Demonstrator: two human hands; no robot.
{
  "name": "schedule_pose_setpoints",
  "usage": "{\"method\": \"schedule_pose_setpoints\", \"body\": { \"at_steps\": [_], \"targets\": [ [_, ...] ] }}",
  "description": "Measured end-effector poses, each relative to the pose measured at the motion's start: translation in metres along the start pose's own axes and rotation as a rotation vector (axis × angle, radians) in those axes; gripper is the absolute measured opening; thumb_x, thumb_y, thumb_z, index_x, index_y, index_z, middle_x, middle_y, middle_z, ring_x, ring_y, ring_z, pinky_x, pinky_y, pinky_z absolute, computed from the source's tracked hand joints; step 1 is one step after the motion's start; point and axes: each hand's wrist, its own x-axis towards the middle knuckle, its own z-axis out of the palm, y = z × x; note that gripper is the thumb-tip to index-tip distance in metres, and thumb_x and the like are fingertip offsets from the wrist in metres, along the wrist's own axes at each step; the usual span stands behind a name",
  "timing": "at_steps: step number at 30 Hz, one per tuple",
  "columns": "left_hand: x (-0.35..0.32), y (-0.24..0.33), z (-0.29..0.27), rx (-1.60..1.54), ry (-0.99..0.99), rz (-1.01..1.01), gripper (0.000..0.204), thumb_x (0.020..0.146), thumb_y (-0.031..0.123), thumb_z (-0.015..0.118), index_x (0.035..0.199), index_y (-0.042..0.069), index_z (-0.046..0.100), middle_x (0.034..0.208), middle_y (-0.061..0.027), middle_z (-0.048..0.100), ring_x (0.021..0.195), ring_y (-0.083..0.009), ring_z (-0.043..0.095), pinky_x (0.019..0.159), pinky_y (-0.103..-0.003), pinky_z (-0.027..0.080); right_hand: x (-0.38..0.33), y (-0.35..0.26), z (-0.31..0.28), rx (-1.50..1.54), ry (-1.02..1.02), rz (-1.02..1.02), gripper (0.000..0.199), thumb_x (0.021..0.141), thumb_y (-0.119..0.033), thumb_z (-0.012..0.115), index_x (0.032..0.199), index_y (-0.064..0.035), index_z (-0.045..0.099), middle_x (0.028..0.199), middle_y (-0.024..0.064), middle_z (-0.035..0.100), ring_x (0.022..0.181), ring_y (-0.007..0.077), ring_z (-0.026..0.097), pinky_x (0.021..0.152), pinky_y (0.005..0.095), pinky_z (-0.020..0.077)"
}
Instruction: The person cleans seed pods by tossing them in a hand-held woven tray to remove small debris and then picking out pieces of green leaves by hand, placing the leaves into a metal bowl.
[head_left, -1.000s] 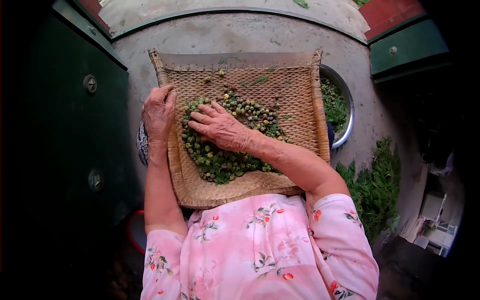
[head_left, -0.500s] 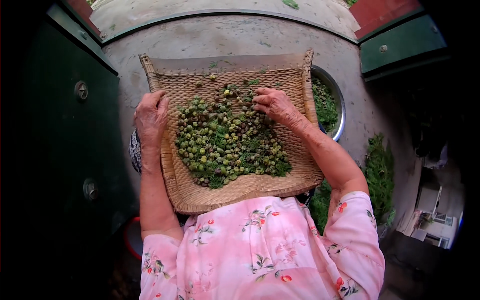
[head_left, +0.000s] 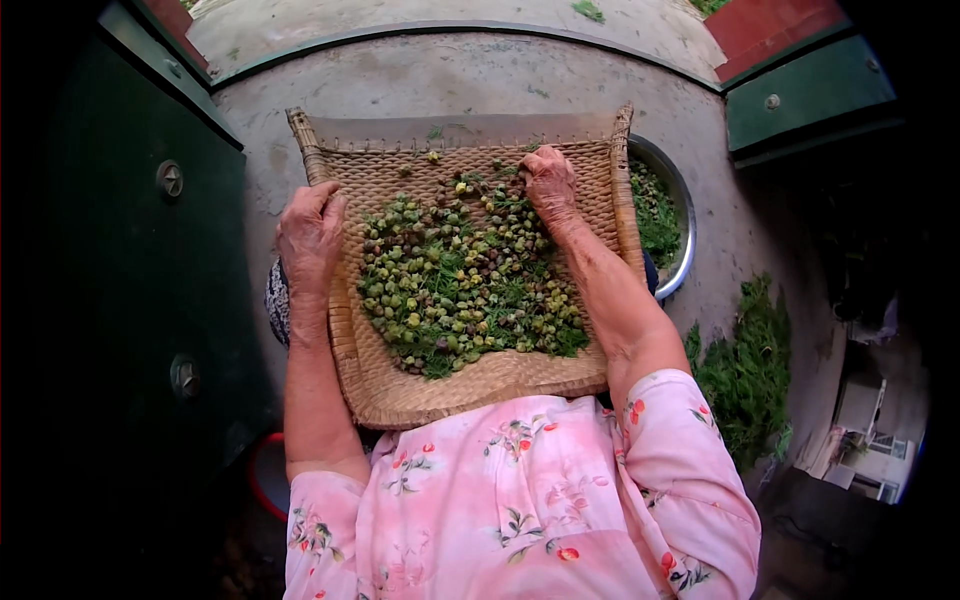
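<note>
A woven winnowing basket [head_left: 400,395] rests on my lap, its flat far lip away from me. Small round green and brown cones [head_left: 470,270] are heaped in its middle, mixed with feathery green sprigs [head_left: 440,262]. My left hand [head_left: 310,232] is closed on the basket's left rim. Over the far right part of the weave, at the upper edge of the heap, my right hand [head_left: 550,182] has its fingers curled together and pointing down. Whatever lies between those fingertips is hidden.
A metal basin [head_left: 686,225] holding cones and greenery stands right of the basket. Cut green branches [head_left: 750,370] lie on the floor nearer me. Dark green doors [head_left: 170,270] flank both sides, and a raised sill [head_left: 470,27] crosses ahead. A red-rimmed container [head_left: 262,480] sits at lower left.
My right hand has moved farther from me and slightly right, toward the basket's far lip, with its forearm swinging inward. The left hand keeps its hold on the rim.
</note>
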Motion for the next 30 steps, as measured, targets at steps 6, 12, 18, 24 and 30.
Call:
{"method": "schedule_pose_setpoints", "body": {
  "at_steps": [6, 12, 18, 24, 30],
  "targets": [
    [0.002, 0.002, 0.000, -0.014, 0.028, 0.055, 0.020, 0.082, 0.017, 0.063, 0.098, 0.006, 0.067, 0.093, -0.0117, 0.065, 0.084, -0.0308, 0.063, 0.074, -0.037, 0.049, 0.003, -0.001, -0.004, -0.087, 0.001, -0.026, 0.005, 0.076, -0.008, 0.057, 0.080, -0.0055, 0.060, 0.086, 0.0132, 0.057, 0.089, 0.0336, 0.055, 0.076, 0.0424, 0.0434],
    [0.001, -0.006, 0.001, -0.024, 0.004, 0.022, 0.020, 0.083, 0.019, 0.063, 0.099, 0.007, 0.067, 0.094, -0.0115, 0.065, 0.085, -0.0304, 0.063, 0.074, -0.036, 0.049, -0.008, -0.018, -0.045, 0.352, -0.219, -0.053, 0.007, 0.081, -0.010, 0.058, 0.083, -0.0044, 0.062, 0.086, 0.0165, 0.059, 0.086, 0.0374, 0.056, 0.075, 0.0456, 0.0463],
    [0.002, 0.001, -0.001, 0.022, 0.007, 0.028, 0.020, 0.083, 0.018, 0.063, 0.099, 0.007, 0.067, 0.095, -0.0112, 0.065, 0.085, -0.0302, 0.063, 0.075, -0.036, 0.049, -0.020, -0.030, -0.028, -0.029, -0.202, -0.225, 0.007, 0.071, -0.008, 0.060, 0.076, -0.0057, 0.065, 0.079, 0.0135, 0.059, 0.083, 0.0324, 0.059, 0.071, 0.0418, 0.0481],
    [0.001, -0.003, 0.001, -0.012, 0.020, 0.038, 0.021, 0.083, 0.018, 0.062, 0.099, 0.006, 0.067, 0.094, -0.0118, 0.065, 0.086, -0.0302, 0.063, 0.076, -0.035, 0.050, -0.021, -0.041, -0.030, -0.150, -0.160, -0.316, 0.006, 0.068, -0.007, 0.059, 0.069, -0.0069, 0.065, 0.078, 0.0125, 0.058, 0.080, 0.0298, 0.059, 0.068, 0.0401, 0.0485],
    [-0.001, -0.006, 0.004, 0.006, 0.025, 0.030, 0.021, 0.082, 0.019, 0.063, 0.099, 0.006, 0.067, 0.095, -0.0114, 0.066, 0.087, -0.0296, 0.064, 0.077, -0.036, 0.050, -0.033, -0.077, -0.049, 0.231, -0.262, -0.104, 0.013, 0.085, -0.014, 0.058, 0.090, -0.0019, 0.054, 0.081, 0.0182, 0.056, 0.082, 0.0387, 0.057, 0.070, 0.0454, 0.0458]
  ]
}}
